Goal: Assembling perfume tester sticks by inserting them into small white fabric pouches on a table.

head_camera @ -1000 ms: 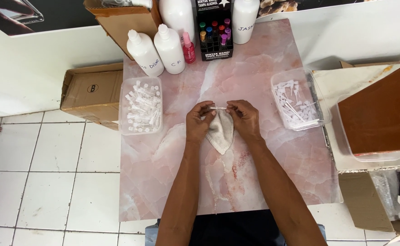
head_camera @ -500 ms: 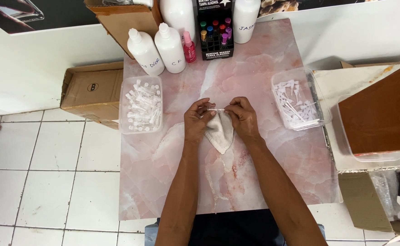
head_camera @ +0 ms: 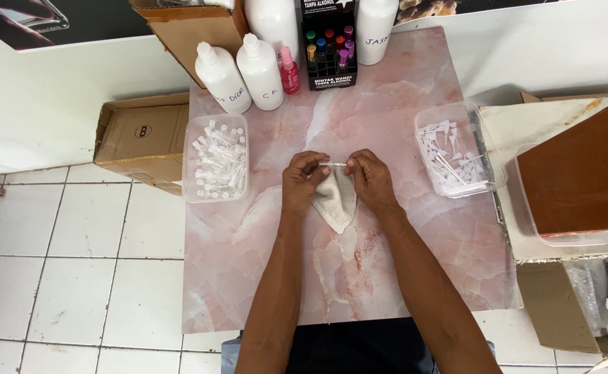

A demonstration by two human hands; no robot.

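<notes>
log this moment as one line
left hand: pinching small clear vial | right hand: pinching its other end | white cloth: under hands | pink marble table

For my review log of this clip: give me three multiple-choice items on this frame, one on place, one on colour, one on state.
1. Where is the clear plastic tray of small capped vials?
A. by the left hand
B. by the right hand
C. on the floor

2. What colour is the marbled tabletop?
A. green
B. pink
C. black

3. What do both hands hold over the off-white folded cloth?
A. a big bottle
B. nothing
C. a thin clear tube

Key: 1 A, it lies outward of the left hand. 2 B, pink veining shows. 3 C, the right hand and the left pinch its ends.
</notes>
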